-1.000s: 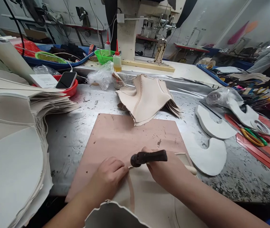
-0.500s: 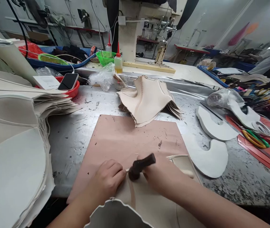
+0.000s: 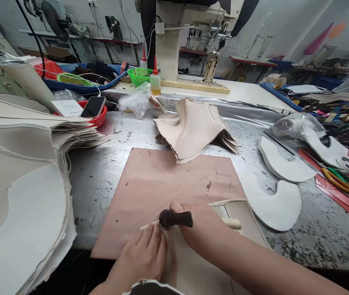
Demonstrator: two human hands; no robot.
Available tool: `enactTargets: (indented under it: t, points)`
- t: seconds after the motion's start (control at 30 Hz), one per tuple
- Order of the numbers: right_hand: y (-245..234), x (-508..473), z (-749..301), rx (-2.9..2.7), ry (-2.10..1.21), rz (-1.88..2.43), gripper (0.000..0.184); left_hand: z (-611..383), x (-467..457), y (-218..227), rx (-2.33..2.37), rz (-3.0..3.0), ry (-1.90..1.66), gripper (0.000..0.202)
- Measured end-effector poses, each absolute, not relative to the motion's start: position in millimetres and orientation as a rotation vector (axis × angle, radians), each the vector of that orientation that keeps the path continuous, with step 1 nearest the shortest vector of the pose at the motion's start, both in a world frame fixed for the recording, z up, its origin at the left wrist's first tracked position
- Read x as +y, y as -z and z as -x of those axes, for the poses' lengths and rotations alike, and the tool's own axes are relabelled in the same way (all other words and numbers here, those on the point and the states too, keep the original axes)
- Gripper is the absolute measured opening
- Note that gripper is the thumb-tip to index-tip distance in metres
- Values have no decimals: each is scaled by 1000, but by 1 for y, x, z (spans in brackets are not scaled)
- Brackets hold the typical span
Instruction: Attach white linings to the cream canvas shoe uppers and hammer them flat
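A hammer with a dark head (image 3: 176, 218) and a pale handle is in my right hand (image 3: 197, 225), whose fingers are wrapped round it; the handle's end sticks out behind the fist. Its head is over the upper edge of a beige sewn piece (image 3: 195, 262) with a seam strip, close to my left fingertips. Stretched out and lying flat on that piece is my left hand (image 3: 146, 250). Under the work lies a pinkish board (image 3: 162, 180). Part of the piece is hidden beneath both hands and forearms.
A thick stack of beige pieces (image 3: 23, 196) stands at the left. Behind the board lies a smaller stack of sewn pieces (image 3: 192, 127). White curved pieces (image 3: 280, 205) and scissors (image 3: 340, 180) are at the right. A sewing machine (image 3: 168, 53) stands at the back.
The hammer head has shifted slightly left and turned more level. My left hand has moved a little lower and right, with its fingers straighter on the piece.
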State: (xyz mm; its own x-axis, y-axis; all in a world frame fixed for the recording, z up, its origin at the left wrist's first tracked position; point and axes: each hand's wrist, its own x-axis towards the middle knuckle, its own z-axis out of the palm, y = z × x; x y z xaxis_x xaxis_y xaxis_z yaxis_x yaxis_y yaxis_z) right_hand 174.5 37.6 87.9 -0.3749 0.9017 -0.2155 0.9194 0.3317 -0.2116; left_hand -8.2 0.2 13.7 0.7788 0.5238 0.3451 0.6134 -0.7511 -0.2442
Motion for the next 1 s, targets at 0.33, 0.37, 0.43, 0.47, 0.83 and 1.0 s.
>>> enactTargets:
  t: [0.33, 0.37, 0.43, 0.47, 0.83, 1.0]
  points:
    - [-100, 46, -159, 2500, 411, -1537, 21, -3, -14, -34, -906, 2695, 224, 34]
    - [-100, 46, -157, 2493, 398, -1580, 22, -4, -15, -35, -908, 2693, 213, 34]
    - [-100, 44, -151, 2540, 385, -1644, 19, -5, -17, -35, -910, 2684, 220, 31]
    - [-99, 42, -148, 2586, 397, -1629, 16, -5, -17, -35, -907, 2678, 243, 31]
    - [-80, 26, -202, 2545, 624, -1725, 17, 9, -30, -28, -908, 2768, 225, 30]
    - [-84, 6, -278, 2251, 391, -2292, 20, -12, 5, -28, -1006, 2873, 311, 32]
